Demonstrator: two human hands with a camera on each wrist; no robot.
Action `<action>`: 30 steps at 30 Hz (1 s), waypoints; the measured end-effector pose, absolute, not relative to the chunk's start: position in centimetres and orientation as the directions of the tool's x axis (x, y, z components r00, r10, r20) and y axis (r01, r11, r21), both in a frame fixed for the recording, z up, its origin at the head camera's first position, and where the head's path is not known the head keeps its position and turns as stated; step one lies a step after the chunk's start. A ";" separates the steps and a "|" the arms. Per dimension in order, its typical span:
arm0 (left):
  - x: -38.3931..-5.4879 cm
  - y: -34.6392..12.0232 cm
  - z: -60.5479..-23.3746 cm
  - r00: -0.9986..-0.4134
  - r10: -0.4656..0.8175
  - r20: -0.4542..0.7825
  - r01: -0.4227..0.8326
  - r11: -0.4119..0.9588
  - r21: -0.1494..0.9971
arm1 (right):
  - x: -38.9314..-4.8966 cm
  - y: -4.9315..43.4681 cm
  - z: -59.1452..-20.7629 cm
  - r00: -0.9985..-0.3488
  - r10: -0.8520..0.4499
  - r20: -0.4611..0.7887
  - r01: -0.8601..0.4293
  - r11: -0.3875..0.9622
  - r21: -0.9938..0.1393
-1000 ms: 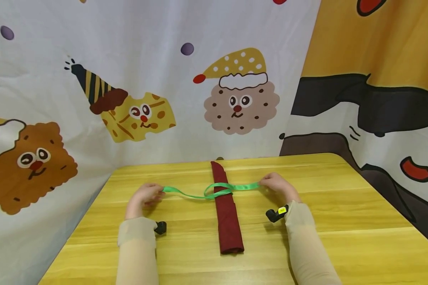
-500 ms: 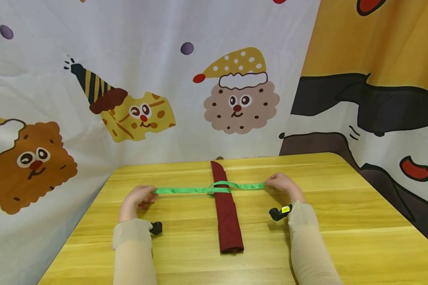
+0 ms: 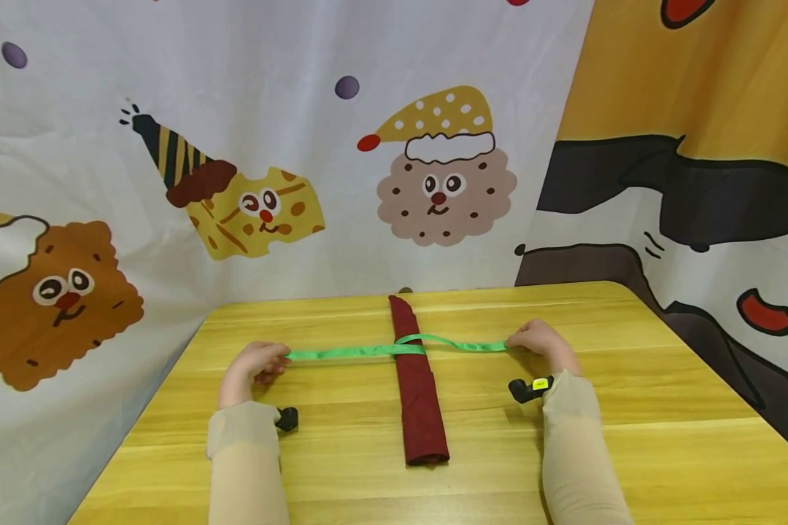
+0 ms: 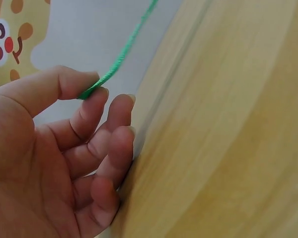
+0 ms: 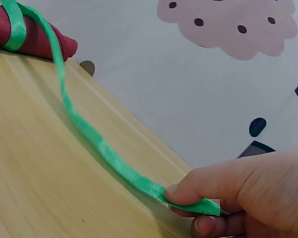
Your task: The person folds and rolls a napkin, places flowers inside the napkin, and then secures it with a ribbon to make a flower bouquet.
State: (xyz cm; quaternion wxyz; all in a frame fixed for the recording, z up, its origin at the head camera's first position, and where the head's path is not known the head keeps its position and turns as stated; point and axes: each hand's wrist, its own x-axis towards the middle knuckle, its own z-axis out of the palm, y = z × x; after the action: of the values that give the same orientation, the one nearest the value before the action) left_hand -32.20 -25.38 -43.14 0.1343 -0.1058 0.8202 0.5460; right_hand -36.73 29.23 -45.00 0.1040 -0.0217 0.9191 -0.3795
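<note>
A dark red rolled cloth (image 3: 422,415) lies lengthwise on the table, with a green ribbon (image 3: 341,354) passing round it above its middle. My left hand (image 3: 256,368) pinches one ribbon end between thumb and index finger; in the left wrist view the other fingers of that hand (image 4: 84,144) curl loosely beneath. On the other side, my right hand (image 3: 541,341) pinches the opposite end, and a short tail shows past the thumb of that hand (image 5: 228,193). The left stretch of ribbon is straight, while the right stretch bows slightly where it leaves the cloth (image 5: 37,37).
The wooden table (image 3: 499,467) has its far edge close behind the cloth's narrow end. A curtain (image 3: 289,87) printed with cartoon figures hangs behind it. Black wrist cameras (image 3: 528,390) sit at both sleeve cuffs.
My hands have drawn apart, the left one moving left and the right one right. The loose loop of ribbon over the cloth has shrunk close around it.
</note>
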 end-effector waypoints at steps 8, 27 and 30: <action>-32.2 -25.9 -43.3 -0.942 -0.050 -0.331 -0.324 0.383 0.865 | -36.3 30.3 -44.8 -0.985 0.004 -0.170 0.126 0.688 -0.715; -31.3 -25.9 -42.7 -0.950 -0.076 -0.302 -0.305 0.426 0.852 | -35.2 31.1 -43.8 -0.976 0.073 -0.207 0.202 0.665 -0.719; -31.1 -25.7 -42.6 -0.957 -0.083 -0.278 -0.285 0.447 0.848 | -35.1 31.7 -44.1 -0.975 0.076 -0.208 0.208 0.635 -0.744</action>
State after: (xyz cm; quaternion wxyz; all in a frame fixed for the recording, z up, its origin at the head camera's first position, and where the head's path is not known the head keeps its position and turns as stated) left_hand -31.15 -25.66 -42.63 0.0985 -0.1088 0.8448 0.5146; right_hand -35.08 31.75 -44.06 0.0789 0.0789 0.9007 -0.4199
